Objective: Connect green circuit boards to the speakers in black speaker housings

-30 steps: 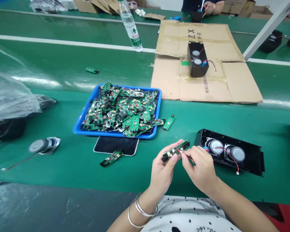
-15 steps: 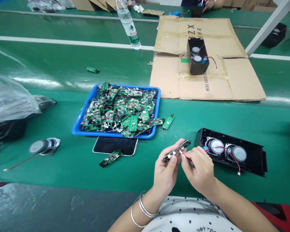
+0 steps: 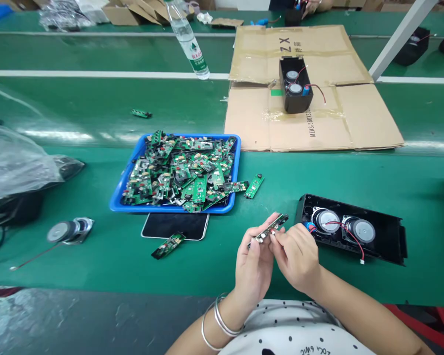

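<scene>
My left hand (image 3: 252,268) pinches a narrow green circuit board (image 3: 269,229) by its lower end, holding it tilted above the green table. My right hand (image 3: 295,257) is closed with its fingertips pressed against the middle of that board; what they pinch is too small to make out. Just right of my hands lies an open black speaker housing (image 3: 388,239) with two round speakers and red wires. A blue tray (image 3: 237,167) heaped with several green circuit boards stands ahead and to the left.
A phone (image 3: 175,226) lies under the tray's near edge, loose boards (image 3: 254,186) beside it. A loose speaker (image 3: 64,231) and plastic bag (image 3: 15,160) are at the left. Flattened cardboard (image 3: 355,118) carries another black housing (image 3: 295,91). A water bottle (image 3: 188,42) stands behind. Another person's hands work at the far edge.
The board has turned more edge-on and my right hand has closed in over its middle. The view has shifted slightly; the things on the table have not moved.
</scene>
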Available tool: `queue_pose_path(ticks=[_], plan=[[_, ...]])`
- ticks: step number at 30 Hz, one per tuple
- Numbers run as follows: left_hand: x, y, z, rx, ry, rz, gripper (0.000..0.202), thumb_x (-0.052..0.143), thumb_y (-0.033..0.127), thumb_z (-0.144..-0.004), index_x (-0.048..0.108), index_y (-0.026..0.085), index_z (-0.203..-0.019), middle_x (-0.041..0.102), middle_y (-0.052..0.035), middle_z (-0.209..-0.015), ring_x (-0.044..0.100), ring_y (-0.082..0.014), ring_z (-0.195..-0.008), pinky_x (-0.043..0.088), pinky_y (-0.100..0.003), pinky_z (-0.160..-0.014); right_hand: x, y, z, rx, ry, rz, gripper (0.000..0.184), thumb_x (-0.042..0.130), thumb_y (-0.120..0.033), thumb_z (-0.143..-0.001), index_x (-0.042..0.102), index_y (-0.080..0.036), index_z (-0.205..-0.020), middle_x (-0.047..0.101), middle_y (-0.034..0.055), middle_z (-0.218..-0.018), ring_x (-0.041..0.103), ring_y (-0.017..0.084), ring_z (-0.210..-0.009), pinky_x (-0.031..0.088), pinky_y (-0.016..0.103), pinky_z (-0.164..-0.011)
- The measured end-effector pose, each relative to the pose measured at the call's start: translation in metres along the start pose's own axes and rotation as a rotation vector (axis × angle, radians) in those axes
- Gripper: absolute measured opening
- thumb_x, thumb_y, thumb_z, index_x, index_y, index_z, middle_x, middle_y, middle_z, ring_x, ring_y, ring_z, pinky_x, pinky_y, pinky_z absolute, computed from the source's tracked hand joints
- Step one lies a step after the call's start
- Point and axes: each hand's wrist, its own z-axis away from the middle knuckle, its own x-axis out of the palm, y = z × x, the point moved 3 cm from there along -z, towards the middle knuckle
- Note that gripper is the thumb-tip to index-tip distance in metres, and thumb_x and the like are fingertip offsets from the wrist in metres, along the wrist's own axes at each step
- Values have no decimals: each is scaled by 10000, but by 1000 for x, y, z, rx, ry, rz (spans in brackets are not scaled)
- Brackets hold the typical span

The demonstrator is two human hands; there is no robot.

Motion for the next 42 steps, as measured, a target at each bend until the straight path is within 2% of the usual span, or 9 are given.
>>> queue_pose_path(ticks=[8, 12, 15, 21, 25, 30, 34, 38, 42], plan=[[-17, 18, -7, 22, -53, -265, 126, 742, 341, -737, 708, 232, -790, 715, -75, -1114, 593, -276, -1151, 483, -370, -930, -8, 11, -5, -93, -71, -87, 217, 429, -91, -935, 575, -134, -781, 470, -2, -555, 386, 146, -542, 274, 315, -522], [-32, 30, -8, -210, -131, -400, 330, 790, 233, -692, 674, 260, -1000, 750, -44, -876, 694, -191, -812, 530, -263, -732, -17, 7, -5, -172, -158, -92, 252, 408, -91, -939, 617, -102, -799, 478, 9, -567, 382, 150, -559, 280, 319, -538], [-35, 30, -2, -368, -192, -499, 494, 799, 230, -679, 629, 242, -1143, 732, -48, -913, 668, -163, -732, 518, -232, -657, -28, 10, -5, -168, -295, -147, 226, 434, -156, -954, 618, -111, -831, 565, 30, -665, 463, 164, -665, 365, 328, -628], [-13, 15, 9, -517, -370, -708, 228, 718, 296, -761, 640, 178, -940, 721, -100, -1045, 676, -231, -902, 524, -317, -793, -95, 74, 4, 196, -291, -14, 190, 437, -71, -933, 592, -130, -1026, 643, 74, -950, 535, 189, -870, 420, 348, -785], [5, 5, 7, -557, -492, -741, 159, 628, 291, -839, 573, 207, -962, 695, -105, -1136, 640, -247, -1062, 530, -330, -819, -137, 109, 24, 329, -502, 90, 277, 388, -63, -929, 628, -190, -985, 604, 63, -992, 543, 197, -920, 455, 331, -769], [28, -4, -2, -446, -563, -802, 142, 584, 256, -872, 553, 236, -1009, 683, -63, -1151, 677, -176, -963, 564, -284, -791, -143, 110, 49, 374, -785, -85, 285, 467, -119, -900, 637, -251, -1086, 531, 65, -1082, 589, 150, -794, 514, 284, -664], [50, -11, -10, -225, -516, -902, 167, 612, 237, -842, 586, 253, -1006, 702, -9, -996, 690, -154, -887, 586, -246, -736, -134, 110, 48, 372, -595, -131, 197, 490, -159, -922, 677, -216, -902, 604, 64, -1078, 606, 179, -885, 523, 315, -748], [70, -18, -18, -41, -443, -1052, 169, 611, 196, -826, 604, 245, -987, 723, 14, -901, 697, -125, -770, 583, -203, -667, -121, 110, 41, 400, -388, -245, 166, 501, -165, -939, 663, -196, -922, 680, 23, -868, 617, 157, -826, 506, 286, -744], [82, -19, -25, 92, -404, -1237, 191, 578, 169, -839, 599, 221, -1022, 742, -5, -928, 715, -144, -787, 588, -224, -684, -106, 102, 40, 384, -351, -241, 183, 474, -178, -953, 656, -166, -971, 655, 39, -823, 564, 157, -748, 469, 290, -655]])
